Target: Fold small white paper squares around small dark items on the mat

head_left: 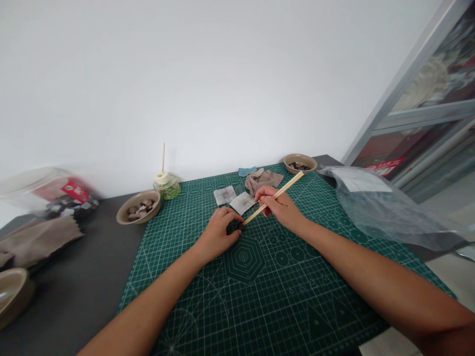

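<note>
We see two bare forearms reaching over a green cutting mat (267, 296) on a dark desk (74, 291). At the near left edge a tan bowl (11, 296) is cut off. The left hand (217, 235) curls over a small dark object (234, 227), mostly hidden under its fingers, so we cannot tell what it is. The right hand (280, 205) keeps a closed grip on wooden chopsticks (274, 197), whose tips touch that dark object near the mat's middle. Just beyond lie two grey squares (233, 199) and a crumpled beige cloth (261, 179). Further left sits a bowl of brown pieces (139, 207), then a small glass jar (166, 185) with a stick. A second bowl (300, 163) stands at the far edge; a clear plastic bag (374, 202) lies right.
</note>
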Demonstrator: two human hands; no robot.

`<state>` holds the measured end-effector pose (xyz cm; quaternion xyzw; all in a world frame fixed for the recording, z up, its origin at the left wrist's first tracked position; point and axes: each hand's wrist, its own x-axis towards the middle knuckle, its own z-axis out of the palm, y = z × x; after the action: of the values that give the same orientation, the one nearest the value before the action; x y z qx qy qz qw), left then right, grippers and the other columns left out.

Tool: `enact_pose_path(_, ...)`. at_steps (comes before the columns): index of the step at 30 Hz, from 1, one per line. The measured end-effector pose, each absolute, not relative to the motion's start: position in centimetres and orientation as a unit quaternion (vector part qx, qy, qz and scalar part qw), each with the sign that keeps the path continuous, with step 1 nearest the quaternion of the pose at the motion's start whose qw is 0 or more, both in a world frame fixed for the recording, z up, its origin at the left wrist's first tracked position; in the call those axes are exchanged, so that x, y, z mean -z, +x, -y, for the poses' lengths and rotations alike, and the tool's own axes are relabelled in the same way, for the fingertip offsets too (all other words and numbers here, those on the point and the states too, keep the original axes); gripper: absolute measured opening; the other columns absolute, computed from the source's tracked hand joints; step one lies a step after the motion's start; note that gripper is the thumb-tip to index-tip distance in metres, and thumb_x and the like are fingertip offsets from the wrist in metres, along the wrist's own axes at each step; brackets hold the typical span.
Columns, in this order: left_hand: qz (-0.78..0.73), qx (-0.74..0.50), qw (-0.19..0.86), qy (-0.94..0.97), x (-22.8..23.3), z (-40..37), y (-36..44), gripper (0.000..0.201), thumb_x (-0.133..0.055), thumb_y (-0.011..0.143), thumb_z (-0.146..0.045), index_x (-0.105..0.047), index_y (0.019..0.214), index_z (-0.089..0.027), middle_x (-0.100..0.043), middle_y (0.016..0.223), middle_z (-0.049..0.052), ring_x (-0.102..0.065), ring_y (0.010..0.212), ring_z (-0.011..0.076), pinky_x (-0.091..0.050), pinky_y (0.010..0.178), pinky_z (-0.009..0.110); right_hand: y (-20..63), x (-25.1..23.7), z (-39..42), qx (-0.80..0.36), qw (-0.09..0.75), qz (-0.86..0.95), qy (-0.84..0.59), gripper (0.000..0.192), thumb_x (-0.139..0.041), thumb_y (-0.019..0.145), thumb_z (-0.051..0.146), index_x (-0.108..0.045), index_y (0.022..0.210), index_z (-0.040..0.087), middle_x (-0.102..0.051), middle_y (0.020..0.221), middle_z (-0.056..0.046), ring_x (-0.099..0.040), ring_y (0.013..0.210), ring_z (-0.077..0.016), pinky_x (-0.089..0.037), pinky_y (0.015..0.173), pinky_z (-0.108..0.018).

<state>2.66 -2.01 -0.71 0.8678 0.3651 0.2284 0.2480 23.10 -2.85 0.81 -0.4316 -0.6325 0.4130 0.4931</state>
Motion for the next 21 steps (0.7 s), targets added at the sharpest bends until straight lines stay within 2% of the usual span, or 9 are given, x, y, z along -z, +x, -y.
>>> enact_pose_path(7, -0.377, -0.227, 0.239, 0.866, 0.65, 2.07, 2.71, 0.018, -0.064, 0.072, -0.013, -0.058, 0.089, -0.020, -0.056, 0.096, 0.004, -0.050, 0.097, 0.0246, -0.041, 0.088, 0.040, 22.81, -0.81, 3.05, -0.423, 0.482, 0.639, -0.425, 0.012, -0.040, 0.078, 0.017, -0.052, 0.076, 0.019, -0.047, 0.050, 0.005, -0.047, 0.044, -0.0114, -0.037, 0.044, -0.023)
enact_pose_path(13, -0.368, -0.230, 0.248, 0.866, 0.40, 2.18, 2.65, 0.027, -0.058, 0.070, -0.007, -0.058, 0.093, -0.021, -0.056, 0.099, 0.005, -0.049, 0.100, 0.0248, -0.041, 0.092, 0.041, 22.90, -0.89, 3.01, -0.432, 0.487, 0.630, -0.424, 0.012, -0.041, 0.078, 0.017, -0.052, 0.076, 0.019, -0.047, 0.051, 0.005, -0.047, 0.044, -0.0115, -0.037, 0.044, -0.023)
enact_pose_path(21, -0.362, -0.235, 0.238, 0.870, 0.72, 1.98, 2.58, 0.021, -0.056, 0.072, -0.007, -0.060, 0.089, -0.019, -0.057, 0.097, 0.005, -0.051, 0.098, 0.0238, -0.042, 0.090, 0.039, 22.96, -0.80, 2.91, -0.427, 0.488, 0.627, -0.433, 0.012, -0.040, 0.077, 0.018, -0.053, 0.076, 0.019, -0.047, 0.052, 0.005, -0.047, 0.044, -0.0114, -0.037, 0.043, -0.023)
